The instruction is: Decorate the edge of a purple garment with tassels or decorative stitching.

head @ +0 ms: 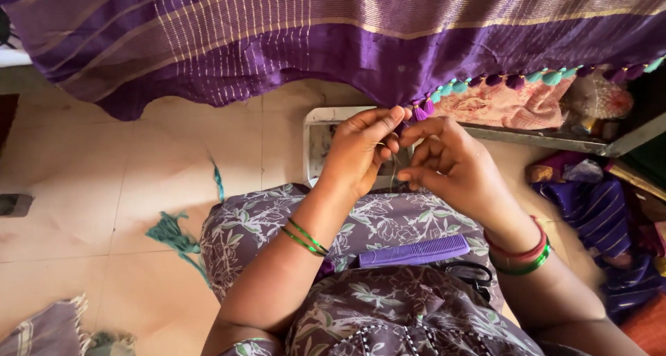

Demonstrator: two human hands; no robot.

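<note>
The left hand (361, 151) is raised to the hem of the purple cloth (333, 37), its fingers pinched narrowly on the edge beside a purple tassel (423, 109). The right hand (451, 165) is held just beside it, fingers curled and pinched together, apparently on a fine thread (394, 167) that is barely visible between the hands. A purple comb (414, 251) and black scissors (472, 271) are seen resting on the lap below.

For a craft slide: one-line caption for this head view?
Both hands, left hand and right hand, pinch thread at the tassel edge of a purple cloth; a comb rests on the lap.
</note>
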